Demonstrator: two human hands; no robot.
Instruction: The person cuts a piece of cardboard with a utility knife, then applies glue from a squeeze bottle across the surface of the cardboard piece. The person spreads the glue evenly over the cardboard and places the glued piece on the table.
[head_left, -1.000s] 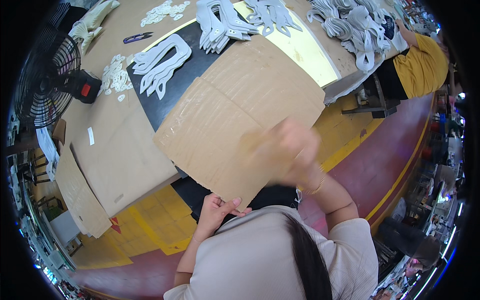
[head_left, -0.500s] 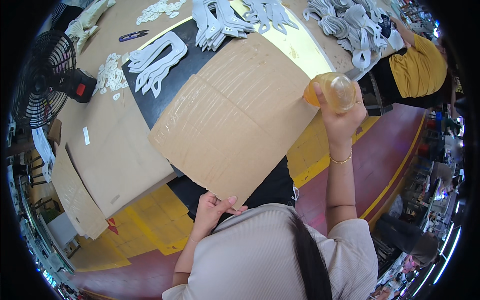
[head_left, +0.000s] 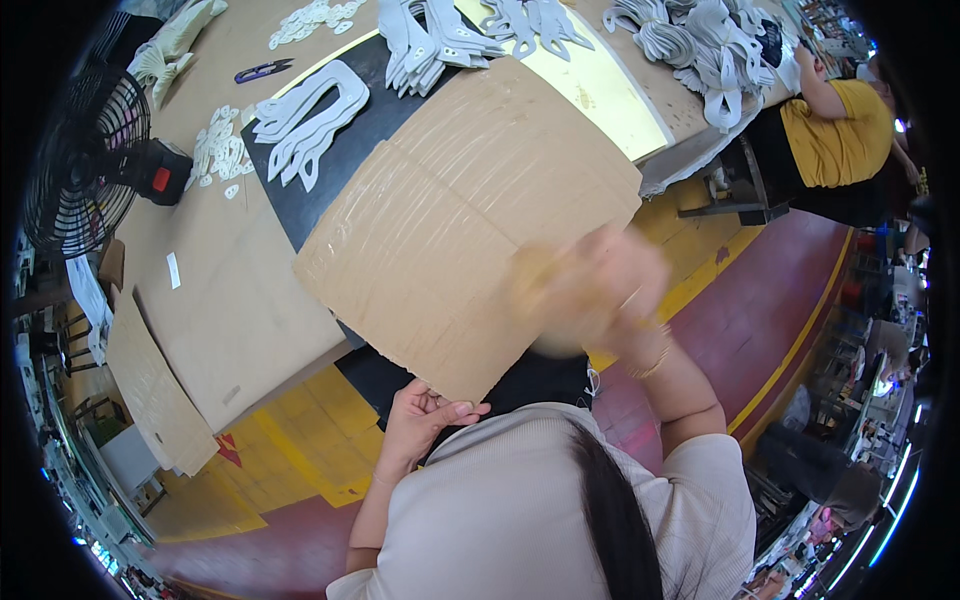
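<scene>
A large brown cardboard sheet (head_left: 460, 220) lies tilted over the table's near edge, with shiny streaks across its top. At its near corner my left hand (head_left: 420, 418) pinches the edge, thumb on top. Over the sheet's right side is my right hand (head_left: 625, 275), smeared by motion and closed around a translucent amber bottle (head_left: 540, 295). The bottle's outline is blurred, so I cannot tell whether it touches the sheet. Beyond the sheet, grey looped cut pieces (head_left: 315, 115) rest on a black mat (head_left: 275, 190), with a further grey stack (head_left: 430, 45) beside them.
Small white tabs (head_left: 220, 150) and thread snips (head_left: 263, 70) lie on the table at left, near a black fan (head_left: 90, 160). A yellow board (head_left: 610, 95) and heaped grey pieces (head_left: 700, 50) are at far right. A person in yellow (head_left: 840, 130) is beyond.
My right hand has swung with the bottle from the sheet's far right corner toward me and leftward. My left hand stays at the near corner. The person in yellow has shifted an arm.
</scene>
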